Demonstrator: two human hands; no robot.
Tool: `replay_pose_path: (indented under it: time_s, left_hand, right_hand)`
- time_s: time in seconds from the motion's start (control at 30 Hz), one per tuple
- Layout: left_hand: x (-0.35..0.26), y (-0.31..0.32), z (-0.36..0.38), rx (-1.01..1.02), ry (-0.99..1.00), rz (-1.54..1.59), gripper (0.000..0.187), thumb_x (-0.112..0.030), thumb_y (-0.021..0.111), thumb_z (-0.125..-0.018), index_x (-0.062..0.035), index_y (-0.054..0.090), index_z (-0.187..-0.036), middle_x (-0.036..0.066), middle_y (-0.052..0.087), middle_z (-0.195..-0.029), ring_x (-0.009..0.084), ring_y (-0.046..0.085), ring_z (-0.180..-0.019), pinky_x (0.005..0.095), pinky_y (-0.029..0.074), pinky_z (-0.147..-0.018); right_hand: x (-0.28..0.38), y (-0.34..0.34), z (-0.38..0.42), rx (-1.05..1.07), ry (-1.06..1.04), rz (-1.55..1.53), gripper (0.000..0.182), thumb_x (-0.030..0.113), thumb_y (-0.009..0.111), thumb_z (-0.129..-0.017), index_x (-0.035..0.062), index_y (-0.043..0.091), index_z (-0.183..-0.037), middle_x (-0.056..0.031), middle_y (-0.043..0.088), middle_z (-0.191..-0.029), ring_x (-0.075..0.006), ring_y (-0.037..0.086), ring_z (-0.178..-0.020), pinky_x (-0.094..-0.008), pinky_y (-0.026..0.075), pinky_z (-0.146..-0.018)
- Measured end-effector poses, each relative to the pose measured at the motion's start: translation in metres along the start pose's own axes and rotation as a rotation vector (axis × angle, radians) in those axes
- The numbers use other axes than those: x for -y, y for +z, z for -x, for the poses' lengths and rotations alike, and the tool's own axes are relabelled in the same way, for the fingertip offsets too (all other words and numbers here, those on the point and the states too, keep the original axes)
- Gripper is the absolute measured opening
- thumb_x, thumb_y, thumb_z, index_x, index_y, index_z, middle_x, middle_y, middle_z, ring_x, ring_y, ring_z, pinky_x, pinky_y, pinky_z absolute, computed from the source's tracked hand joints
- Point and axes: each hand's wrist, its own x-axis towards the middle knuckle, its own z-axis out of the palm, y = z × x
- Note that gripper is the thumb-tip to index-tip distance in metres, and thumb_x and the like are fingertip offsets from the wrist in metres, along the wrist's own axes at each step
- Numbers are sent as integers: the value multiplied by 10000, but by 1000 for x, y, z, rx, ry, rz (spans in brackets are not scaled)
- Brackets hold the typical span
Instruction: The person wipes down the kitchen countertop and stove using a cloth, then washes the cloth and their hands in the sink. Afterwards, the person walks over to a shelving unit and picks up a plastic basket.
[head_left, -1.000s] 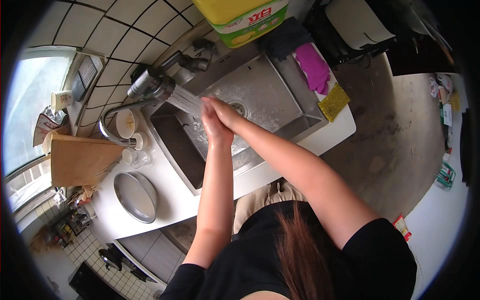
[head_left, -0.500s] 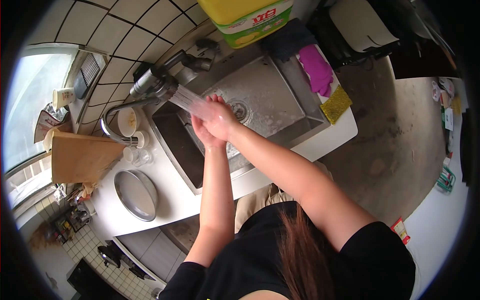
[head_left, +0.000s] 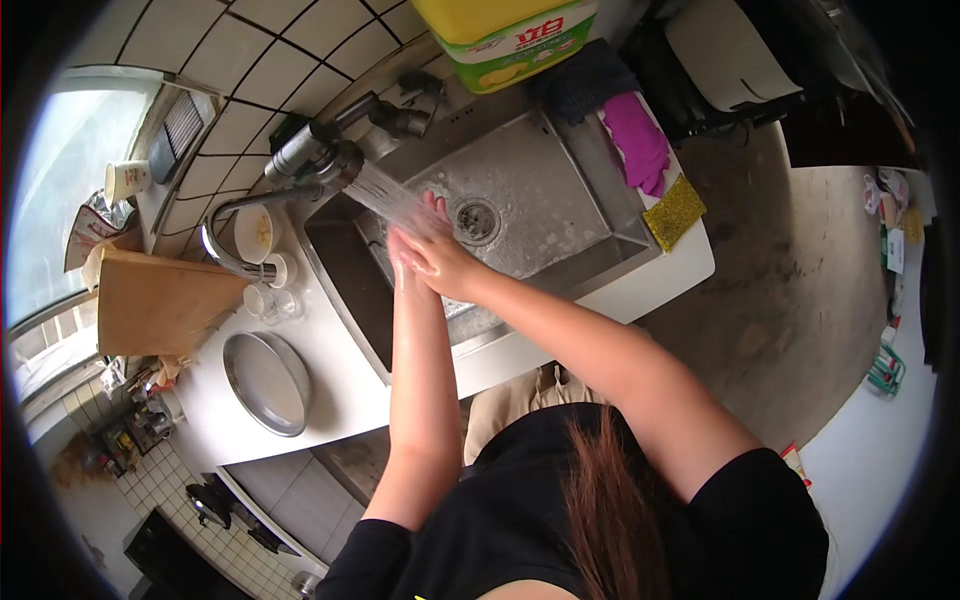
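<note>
Water streams from the faucet [head_left: 318,160] onto my two wet hands, which are pressed together over the sink [head_left: 560,190]. My left hand [head_left: 402,240] is held out under the spray, its fingers extended and partly covered. Across its palm and wrist lies my right hand [head_left: 447,266], with its fingers wrapped round it. Neither hand shows any other object in it. Just past my hands, the drain [head_left: 477,222] sits in the wet sink floor.
A metal bowl [head_left: 266,383], glass cups [head_left: 272,302] and a wooden board [head_left: 160,305] stand left of the sink. A yellow-green detergent jug [head_left: 515,45] is behind it. A purple cloth [head_left: 636,145] and a yellow scouring pad [head_left: 675,213] lie on the right edge.
My right hand has slid down toward the left wrist and now covers more of the left hand. Both hands have come slightly nearer my body. The water keeps running.
</note>
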Motion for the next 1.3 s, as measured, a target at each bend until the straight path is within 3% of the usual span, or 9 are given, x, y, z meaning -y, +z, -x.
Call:
replay_pose_path:
  time_s: [0.1, 0.23, 0.37, 0.53, 0.77, 0.87, 0.97, 1.17, 1.3]
  left_hand:
    - [-9, 4, 11, 153, 88, -315, 461, -243, 276, -951, 6, 447, -1300, 156, 527, -1291, 354, 483, -1203, 468, 305, -1096]
    - [5, -8, 18, 364, -37, 56, 440, -225, 346, -938, 19, 457, -1288, 226, 481, -1325, 363, 464, -1213, 477, 334, -1082]
    - [23, 9, 23, 188, 98, -104, 361, -221, 423, -945, 16, 499, -1207, 166, 568, -1165, 266, 565, -1014, 323, 490, -779]
    - [18, 23, 31, 296, 110, -727, 300, -178, 480, -942, 5, 529, -1175, 119, 626, -941, 178, 593, -777, 263, 459, -615]
    - [-3, 21, 20, 482, 477, -1671, 307, -209, 474, -946, 16, 592, -1118, 136, 683, -983, 201, 643, -856, 301, 500, -782]
    - [-5, 30, 22, 224, -31, -1139, 338, -211, 474, -932, 21, 564, -1161, 160, 652, -1078, 254, 629, -964, 340, 490, -847]
    - [7, 2, 19, 424, -106, -263, 365, -217, 474, -922, 22, 537, -1191, 184, 586, -1207, 303, 570, -1094, 384, 468, -909]
    - [35, 15, 58, 520, -242, 266, 514, -402, 542, -848, -5, 535, -1175, 108, 586, -1078, 233, 559, -1009, 366, 455, -895]
    - [35, 1, 43, 414, -493, 304, 480, -429, 560, -858, -35, 547, -1132, 42, 600, -992, 178, 584, -841, 345, 490, -756]
  right_hand:
    - [-3, 4, 14, 78, 332, -686, 560, 126, 494, -892, 23, 317, -1413, -245, 298, -1436, -410, 258, -1350, -471, 205, -1119]
    - [-4, -4, -6, -113, 897, -1133, 793, 5, 513, -835, 29, 58, -1484, -176, 289, -1455, -317, 305, -1344, -404, 246, -1110]
    - [-16, -28, -12, -55, 1217, -1637, 506, 18, 572, -868, 111, 427, -1343, -79, 525, -1242, -200, 544, -1118, -311, 444, -960]
    - [2, -48, -13, 150, 1291, -1402, 280, 310, 456, -984, 108, 527, -1164, -42, 585, -1098, -134, 590, -1000, -347, 548, -764]
    - [-14, -54, -18, 205, 1012, -1395, 231, 134, 468, -931, -4, 528, -1106, -104, 586, -1077, -190, 599, -992, -351, 522, -840]
    - [-21, -40, -17, 10, 946, -1493, 189, 37, 458, -898, -6, 579, -1037, -113, 606, -1039, -215, 597, -967, -361, 487, -870]
    - [-13, -25, -24, -277, 1057, -2031, 204, 54, 464, -892, -34, 583, -1032, -151, 608, -1063, -270, 598, -968, -389, 478, -889]
    - [-17, 24, -65, -195, 1087, -1983, 231, 100, 481, -897, -18, 577, -1071, -133, 606, -1042, -294, 604, -962, -394, 496, -870]
    - [-16, 17, -64, -55, 703, -1152, 296, 160, 499, -887, 4, 554, -1132, -160, 600, -1071, -329, 599, -982, -421, 493, -879]
